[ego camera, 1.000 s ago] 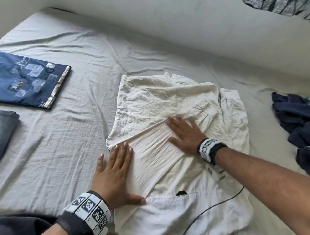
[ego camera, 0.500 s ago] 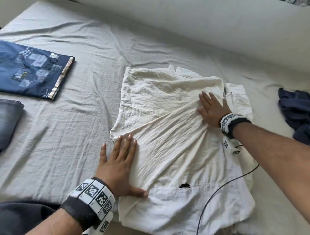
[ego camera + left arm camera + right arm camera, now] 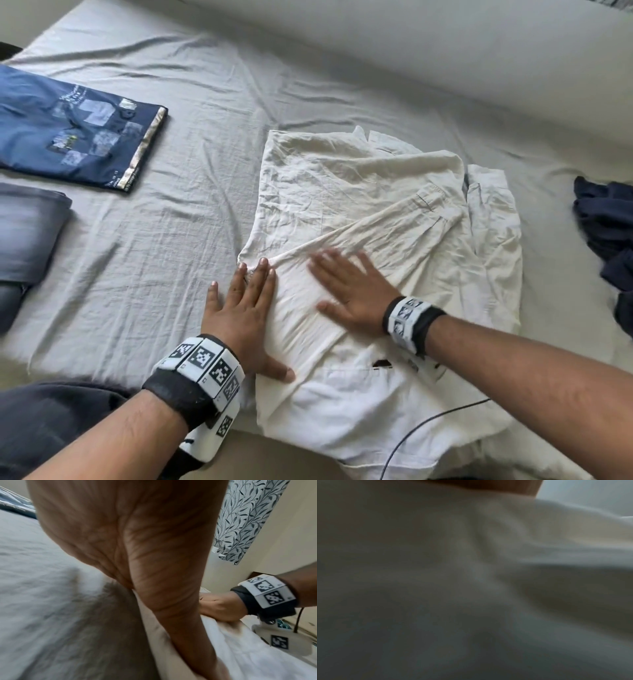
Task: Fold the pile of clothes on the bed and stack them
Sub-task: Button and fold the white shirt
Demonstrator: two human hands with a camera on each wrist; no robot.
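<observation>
A cream-white shirt (image 3: 359, 192) lies partly folded on the grey bed sheet (image 3: 205, 102), one sleeve laid diagonally across it. My left hand (image 3: 245, 310) lies flat on the shirt's left edge, fingers straight and thumb spread onto the cloth. Flat on the sleeve to its right is my right hand (image 3: 349, 291), palm down and blurred with motion. The left wrist view is filled by my left palm (image 3: 128, 540), and my right hand (image 3: 221, 607) there rests on the white cloth. Only blurred pale shirt cloth (image 3: 488, 574) fills the right wrist view.
A folded navy printed T-shirt (image 3: 72, 126) lies at the far left, with folded grey jeans (image 3: 24, 233) nearer me. Unfolded dark navy clothes (image 3: 609, 236) lie at the right edge. A thin black cable (image 3: 428, 421) crosses the shirt's near hem. A pale wall borders the bed's far side.
My right hand slid out along the sleeve to the cuff, then came back to beside my left hand. The left hand has stayed pressed on the shirt's left edge.
</observation>
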